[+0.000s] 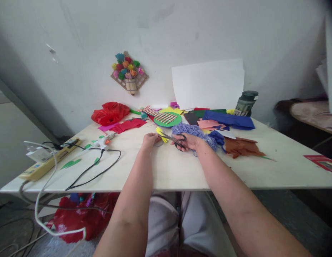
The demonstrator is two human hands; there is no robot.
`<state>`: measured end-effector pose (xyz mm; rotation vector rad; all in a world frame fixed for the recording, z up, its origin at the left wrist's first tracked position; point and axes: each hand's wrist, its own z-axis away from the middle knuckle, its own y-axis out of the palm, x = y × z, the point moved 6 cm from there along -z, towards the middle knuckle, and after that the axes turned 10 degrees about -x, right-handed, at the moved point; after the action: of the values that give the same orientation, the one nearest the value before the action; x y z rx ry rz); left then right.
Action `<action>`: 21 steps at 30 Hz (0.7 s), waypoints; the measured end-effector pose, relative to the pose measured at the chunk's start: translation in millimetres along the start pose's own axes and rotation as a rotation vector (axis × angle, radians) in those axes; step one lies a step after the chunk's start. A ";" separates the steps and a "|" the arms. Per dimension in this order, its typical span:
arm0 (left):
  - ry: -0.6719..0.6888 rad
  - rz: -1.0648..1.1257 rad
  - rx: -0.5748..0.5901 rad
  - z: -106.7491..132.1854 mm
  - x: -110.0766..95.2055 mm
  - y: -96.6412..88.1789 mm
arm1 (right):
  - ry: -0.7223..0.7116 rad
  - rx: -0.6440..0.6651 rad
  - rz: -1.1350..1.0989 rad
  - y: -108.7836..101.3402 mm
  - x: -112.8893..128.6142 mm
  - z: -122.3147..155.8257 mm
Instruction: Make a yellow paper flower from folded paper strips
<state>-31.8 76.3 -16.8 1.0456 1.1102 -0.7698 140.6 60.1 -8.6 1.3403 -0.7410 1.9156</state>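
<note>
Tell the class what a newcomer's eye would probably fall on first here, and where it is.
Probably the colourful flowers on the wall, left of the white sheet. Next might come the middle of the table, where the right hand holds scissors by a yellow piece in the left hand. The crumpled red bundle at the table's back left also stands out.

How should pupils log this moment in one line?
left hand: holding yellow piece | right hand: holding scissors, blades at yellow piece | nearby: purple yarn

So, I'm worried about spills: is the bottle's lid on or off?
On: the lid covers the top of the bottle; tightness I cannot tell.
</note>
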 end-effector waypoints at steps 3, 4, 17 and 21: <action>0.000 0.017 -0.005 -0.5 0.4 -0.1 | 0.006 0.009 0.003 -1.5 -0.9 -0.1; 0.001 0.023 -0.001 -0.5 0.3 0.2 | 0.006 0.010 0.000 -1.9 -1.0 -0.1; 0.006 0.094 0.097 7.9 -5.7 10.8 | 0.018 0.000 -0.035 4.8 1.7 0.4; 0.005 0.096 0.165 10.0 -4.8 15.2 | -0.016 -0.041 -0.036 6.1 4.8 1.2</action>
<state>-16.2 72.1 -7.1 1.2311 1.0052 -0.7921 135.3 56.4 -4.0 1.3364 -0.7555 1.8540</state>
